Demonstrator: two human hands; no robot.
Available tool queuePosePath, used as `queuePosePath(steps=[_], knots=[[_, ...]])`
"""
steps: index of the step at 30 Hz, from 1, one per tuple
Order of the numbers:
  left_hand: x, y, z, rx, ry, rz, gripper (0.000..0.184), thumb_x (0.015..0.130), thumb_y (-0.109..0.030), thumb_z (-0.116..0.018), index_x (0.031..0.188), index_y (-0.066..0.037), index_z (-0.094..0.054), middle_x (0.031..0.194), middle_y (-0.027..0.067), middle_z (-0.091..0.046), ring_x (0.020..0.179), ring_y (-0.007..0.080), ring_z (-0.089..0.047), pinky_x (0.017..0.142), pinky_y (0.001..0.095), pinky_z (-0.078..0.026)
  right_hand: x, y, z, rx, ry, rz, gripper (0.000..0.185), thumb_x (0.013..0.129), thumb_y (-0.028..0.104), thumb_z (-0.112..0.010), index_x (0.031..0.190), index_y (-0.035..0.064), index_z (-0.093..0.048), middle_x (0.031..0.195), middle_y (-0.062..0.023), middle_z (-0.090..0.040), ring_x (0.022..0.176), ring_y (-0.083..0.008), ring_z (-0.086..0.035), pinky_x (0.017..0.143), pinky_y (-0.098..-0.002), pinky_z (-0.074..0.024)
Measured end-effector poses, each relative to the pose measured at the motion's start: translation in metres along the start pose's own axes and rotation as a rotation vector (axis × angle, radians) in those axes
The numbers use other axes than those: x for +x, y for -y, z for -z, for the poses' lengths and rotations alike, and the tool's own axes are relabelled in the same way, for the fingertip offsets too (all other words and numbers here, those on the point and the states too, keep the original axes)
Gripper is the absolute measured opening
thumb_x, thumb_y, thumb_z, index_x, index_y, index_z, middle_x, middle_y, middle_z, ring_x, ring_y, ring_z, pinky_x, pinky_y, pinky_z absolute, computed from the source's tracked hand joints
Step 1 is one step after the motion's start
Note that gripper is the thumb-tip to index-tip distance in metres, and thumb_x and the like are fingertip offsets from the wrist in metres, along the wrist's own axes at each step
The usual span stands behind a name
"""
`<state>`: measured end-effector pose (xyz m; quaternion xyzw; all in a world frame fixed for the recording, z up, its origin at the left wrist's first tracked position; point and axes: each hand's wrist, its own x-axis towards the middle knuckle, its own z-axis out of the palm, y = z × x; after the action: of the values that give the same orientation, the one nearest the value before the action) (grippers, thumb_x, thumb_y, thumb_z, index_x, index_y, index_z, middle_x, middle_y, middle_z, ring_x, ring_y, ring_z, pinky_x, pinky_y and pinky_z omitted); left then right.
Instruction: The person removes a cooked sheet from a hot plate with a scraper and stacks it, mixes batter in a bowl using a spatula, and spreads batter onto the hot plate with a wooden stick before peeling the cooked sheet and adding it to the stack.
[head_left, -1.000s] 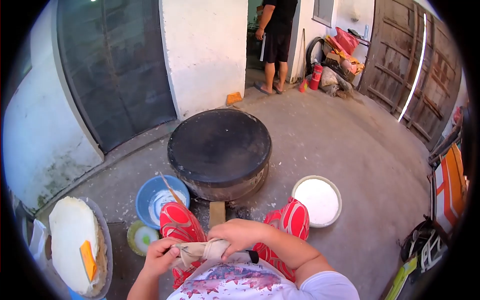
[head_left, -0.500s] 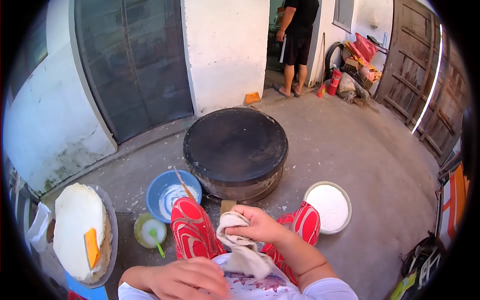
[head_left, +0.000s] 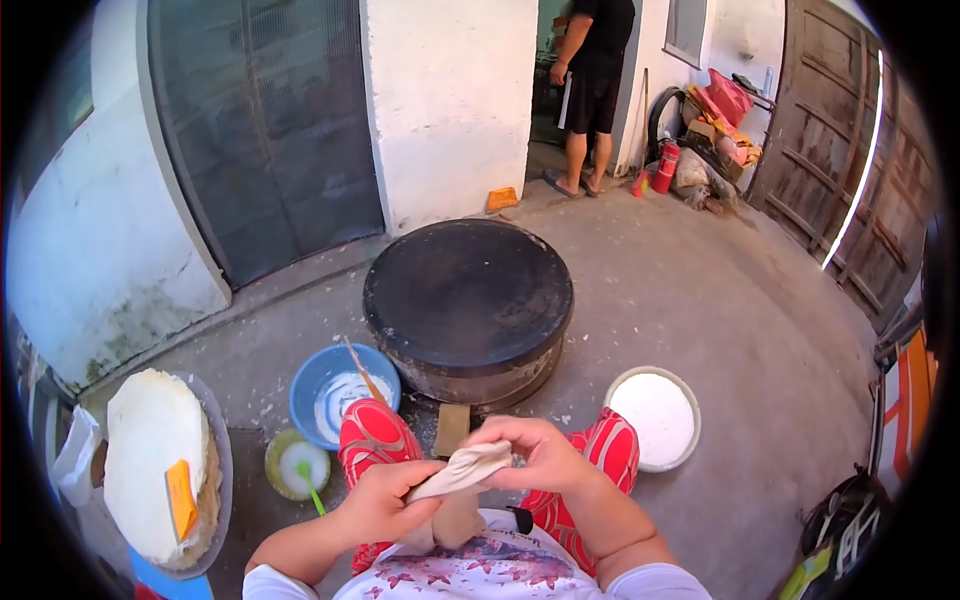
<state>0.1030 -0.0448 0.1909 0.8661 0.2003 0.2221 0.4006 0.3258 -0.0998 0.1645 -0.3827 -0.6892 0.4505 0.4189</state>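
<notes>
A folded beige cloth [head_left: 465, 472] is stretched between my two hands above my lap, with a loose part hanging below. My left hand [head_left: 385, 507] pinches its left end between thumb and fingers. At the other end, my right hand [head_left: 540, 455] grips it with fingers curled over the top. In front of my knees stands a large round black griddle [head_left: 465, 295] on a low base, its surface bare. A small brown block [head_left: 452, 430] rests on the ground just beyond the cloth.
Left of my knees are a blue basin [head_left: 303, 400] with white batter and a wooden stick, and a small green bowl [head_left: 275, 478] with a green spoon. Further left lies a stack of thin flatbreads [head_left: 150, 430] with an orange scraper [head_left: 181, 498]. A bowl of white powder [head_left: 652, 418] sits right. A person [head_left: 595, 90] stands in the doorway.
My left hand has come up and forward from my lap and taken hold of the cloth. The cloth, which hung from my right hand, is now spread sideways between both hands.
</notes>
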Motion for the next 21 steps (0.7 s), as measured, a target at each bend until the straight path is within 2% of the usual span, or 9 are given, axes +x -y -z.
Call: queuePosePath(steps=[2,3,7,14,17,18,19,20,21], knots=[[-0.005,0.003,0.0,-0.377,0.018,0.092,0.029,0.082,-0.009,-0.058,0.108,0.002,-0.054,0.087,0.0073,-0.062,0.079,0.0103,-0.058,0.069,0.0227,-0.045,0.007,0.01,-0.012,0.649,-0.142,0.107,0.068,0.066,0.011,-0.076,0.123,0.0034,-0.04,0.119,-0.0101,-0.047,0.104,-0.0155,-0.05,0.088,-0.0303,-0.0411],[-0.006,0.003,0.0,-0.456,-0.013,0.091,0.024,0.086,-0.009,-0.052,0.108,0.002,-0.054,0.089,0.003,-0.061,0.081,0.0063,-0.054,0.068,0.0219,-0.044,0.008,-0.003,-0.015,0.705,-0.014,0.12,0.081,0.065,0.013,-0.078,0.13,0.006,-0.031,0.129,-0.0108,-0.036,0.114,-0.0185,-0.042,0.096,-0.0348,-0.0364],[-0.005,0.002,0.004,-0.53,-0.089,0.166,0.023,0.088,-0.01,-0.051,0.108,0.001,-0.055,0.09,0.0023,-0.061,0.083,0.0069,-0.054,0.071,0.0218,-0.044,0.0,-0.014,-0.037,0.621,0.202,-0.17,0.071,0.071,0.019,-0.074,0.128,0.0049,-0.035,0.123,-0.0062,-0.043,0.112,-0.0147,-0.043,0.088,-0.0318,-0.0415],[-0.001,0.004,0.019,-0.977,-0.143,0.434,0.026,0.085,-0.01,-0.054,0.109,0.001,-0.055,0.101,0.0045,-0.059,0.094,0.0111,-0.053,0.082,0.0259,-0.042,-0.004,-0.021,-0.02,0.136,0.358,-0.157,0.04,0.085,0.024,-0.057,0.117,0.002,-0.05,0.114,-0.0123,-0.053,0.107,-0.0169,-0.049,0.089,-0.0302,-0.0388],[0.003,-0.007,0.03,-0.218,-0.382,-0.117,0.031,0.073,-0.005,-0.057,0.104,0.0,-0.056,0.109,0.013,-0.055,0.105,0.0247,-0.049,0.088,0.0368,-0.038,-0.008,0.003,-0.021,0.411,0.05,0.28,0.046,0.085,0.028,-0.055,0.117,-0.0041,-0.049,0.121,-0.0169,-0.049,0.113,-0.0243,-0.046,0.095,-0.0355,-0.0339],[-0.005,-0.003,0.039,-0.255,-0.224,-0.332,0.031,0.072,-0.005,-0.058,0.102,0.001,-0.057,0.107,0.0135,-0.055,0.104,0.0263,-0.049,0.089,0.0374,-0.038,-0.015,0.005,-0.027,0.782,-0.015,0.147,0.051,0.082,0.031,-0.06,0.115,-0.0053,-0.049,0.117,-0.0172,-0.052,0.109,-0.025,-0.049,0.091,-0.0369,-0.0366],[-0.01,-0.003,0.046,-0.29,-0.06,-0.544,0.03,0.071,-0.005,-0.059,0.101,0.001,-0.057,0.104,0.014,-0.056,0.103,0.0279,-0.049,0.09,0.038,-0.037,-0.008,-0.005,-0.017,0.596,0.082,0.409,0.052,0.08,0.033,-0.062,0.113,-0.005,-0.049,0.109,-0.0148,-0.056,0.103,-0.0247,-0.052,0.086,-0.0369,-0.0386],[-0.013,-0.007,0.046,-0.603,0.205,-0.648,0.015,0.077,-0.005,-0.056,0.089,0.002,-0.058,0.094,0.0163,-0.056,0.089,0.0309,-0.053,0.077,0.0421,-0.04,0.002,-0.013,-0.006,0.402,0.176,0.662,0.054,0.078,0.035,-0.064,0.111,-0.0047,-0.05,0.102,-0.0124,-0.059,0.096,-0.0243,-0.054,0.08,-0.037,-0.0406],[-0.014,-0.017,0.044,-0.917,0.477,-0.735,0.013,0.082,-0.006,-0.054,0.077,0.004,-0.06,0.084,0.0186,-0.057,0.075,0.0338,-0.057,0.064,0.0463,-0.044,0.004,0.0,-0.005,0.404,0.175,0.661,0.054,0.078,0.035,-0.064,0.111,-0.0047,-0.05,0.102,-0.0124,-0.059,0.096,-0.0243,-0.054,0.08,-0.037,-0.0406]])
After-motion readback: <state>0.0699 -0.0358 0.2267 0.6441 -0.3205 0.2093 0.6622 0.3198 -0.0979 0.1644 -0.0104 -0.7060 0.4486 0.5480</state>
